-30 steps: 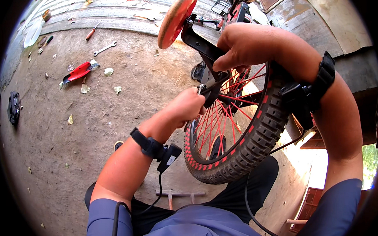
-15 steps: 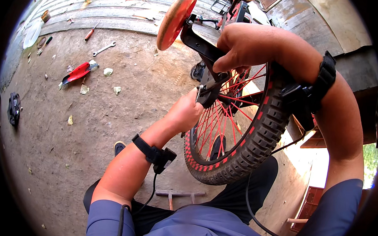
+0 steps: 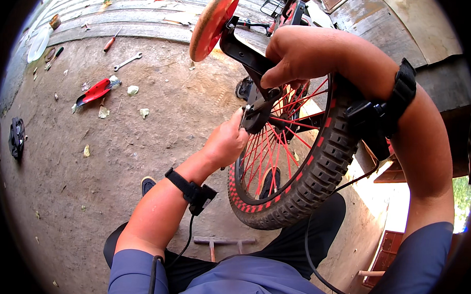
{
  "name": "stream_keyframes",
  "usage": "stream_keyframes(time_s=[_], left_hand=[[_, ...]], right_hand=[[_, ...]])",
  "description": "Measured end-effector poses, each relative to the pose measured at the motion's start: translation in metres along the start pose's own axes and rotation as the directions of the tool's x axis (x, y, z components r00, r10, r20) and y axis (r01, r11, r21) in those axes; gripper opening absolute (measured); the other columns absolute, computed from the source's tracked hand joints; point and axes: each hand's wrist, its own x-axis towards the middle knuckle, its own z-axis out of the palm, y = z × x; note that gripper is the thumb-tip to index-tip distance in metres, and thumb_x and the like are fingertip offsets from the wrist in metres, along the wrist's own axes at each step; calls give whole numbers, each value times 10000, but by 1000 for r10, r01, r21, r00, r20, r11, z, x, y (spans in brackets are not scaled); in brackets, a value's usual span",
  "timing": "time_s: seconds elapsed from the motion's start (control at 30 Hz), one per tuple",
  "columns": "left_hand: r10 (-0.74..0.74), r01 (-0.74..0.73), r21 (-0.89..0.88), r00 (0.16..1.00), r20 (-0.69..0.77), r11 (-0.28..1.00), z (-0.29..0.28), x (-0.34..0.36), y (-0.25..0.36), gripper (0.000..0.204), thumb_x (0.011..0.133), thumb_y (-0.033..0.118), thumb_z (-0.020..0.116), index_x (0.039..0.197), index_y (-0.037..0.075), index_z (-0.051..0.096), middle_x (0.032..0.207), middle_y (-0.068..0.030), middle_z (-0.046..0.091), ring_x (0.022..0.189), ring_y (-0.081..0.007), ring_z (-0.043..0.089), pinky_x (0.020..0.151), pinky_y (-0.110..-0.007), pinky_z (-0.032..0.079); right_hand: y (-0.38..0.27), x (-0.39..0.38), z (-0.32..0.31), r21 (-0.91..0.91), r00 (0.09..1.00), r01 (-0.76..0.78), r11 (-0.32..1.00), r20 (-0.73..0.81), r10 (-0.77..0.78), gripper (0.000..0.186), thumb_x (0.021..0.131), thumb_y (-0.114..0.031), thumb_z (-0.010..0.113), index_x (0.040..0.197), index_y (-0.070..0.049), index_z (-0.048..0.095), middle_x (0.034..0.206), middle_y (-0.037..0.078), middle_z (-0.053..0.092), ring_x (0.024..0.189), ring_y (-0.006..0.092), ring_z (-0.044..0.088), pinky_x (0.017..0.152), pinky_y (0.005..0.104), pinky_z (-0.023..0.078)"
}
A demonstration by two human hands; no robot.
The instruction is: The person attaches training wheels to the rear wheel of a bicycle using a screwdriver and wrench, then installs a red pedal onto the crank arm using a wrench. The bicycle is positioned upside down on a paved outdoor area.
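A child's bicycle wheel (image 3: 325, 171) with a knobbly black tyre, red-checked rim and red spokes stands between my knees. My right hand (image 3: 296, 56) reaches over the tyre and is closed around the black stabiliser bracket (image 3: 242, 54), its thumb lying along the side. On the bracket's far end is a red stabiliser wheel (image 3: 215, 27). Near the hub, my left hand (image 3: 226, 140) is closed on a metal wrench, of which only a small end (image 3: 246, 111) shows by the bracket's lower end. My fingers hide the rest of it.
On the dirt floor to the left lie a spanner (image 3: 128, 62), a screwdriver (image 3: 112, 39), a red and black curved part (image 3: 95, 92) and a black object (image 3: 17, 138). The bicycle frame (image 3: 292, 14) extends behind the wheel. Concrete steps (image 3: 146, 19) rise at the back.
The stabiliser wheel and bracket have shifted slightly left, and both my hands have moved with them. Their grips look the same.
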Motion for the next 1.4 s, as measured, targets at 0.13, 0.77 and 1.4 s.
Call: stream_keyframes(time_s=[0.13, 0.77, 1.4], left_hand=[[33, -28, 113, 998, -46, 993, 1, -2, -6, 510, 908, 120, 469, 1389, -41, 409, 870, -307, 632, 845, -467, 623, 758, -494, 486], [70, -61, 236, 997, -33, 970, 3, -7, -8, 608, 910, 171, 504, 1463, 3, 313, 972, -336, 640, 911, -515, 610, 809, -557, 482], [-250, 251, 26, 967, -44, 968, -47, -32, 23, 239, 969, 219, 473, 1010, 5, 572, 830, -199, 668, 784, -311, 674, 692, -427, 525]], right_hand=[[-1, 2, -1, 6, 1000, 15, 1000, 17, -15, 360, 838, -302, 724, 847, 56, 690, 645, 82, 651, 598, 156, 651, 588, 298, 528], [1, 4, -3, -33, 999, 48, 998, 26, -47, 327, 850, -282, 724, 848, 44, 699, 675, 68, 670, 603, 146, 654, 598, 291, 539], [-11, -81, -30, -17, 887, 251, 968, -396, -237, 442, 888, -315, 738, 1120, 52, 651, 967, 170, 726, 899, 211, 693, 799, 319, 544]])
